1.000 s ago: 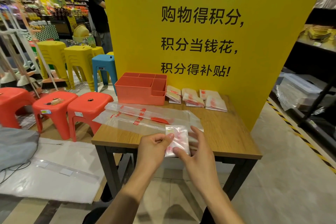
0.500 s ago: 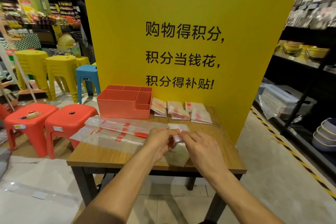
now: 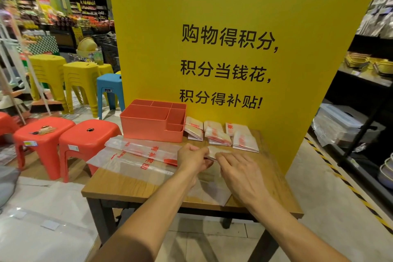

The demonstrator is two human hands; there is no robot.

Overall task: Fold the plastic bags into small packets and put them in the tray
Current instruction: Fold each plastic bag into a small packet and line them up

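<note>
On the wooden table [image 3: 276,178] in front of you, your two hands meet over one small folded packet [image 3: 215,151] of clear plastic with faint red print. Your left hand [image 3: 192,158] has its fingers curled and pinches the packet's left edge, while your right hand [image 3: 236,169] lies over the near side with its fingers almost straight, fingertips pressing on the plastic. The packet sits low on the tabletop, near the front right corner of the coral tray [image 3: 148,128] but outside it and not touching it. That tray, split into several compartments, stands at the back left of the table against the yellow board [image 3: 212,6]. Just right of it, finished packets [image 3: 218,136] lie in a loose row along the board's foot. Flat unfolded bags [image 3: 138,158] with red lettering spread across the left half of the table, reaching under your left wrist. Two red stools [image 3: 85,136] stand beside the table's left edge.
</note>
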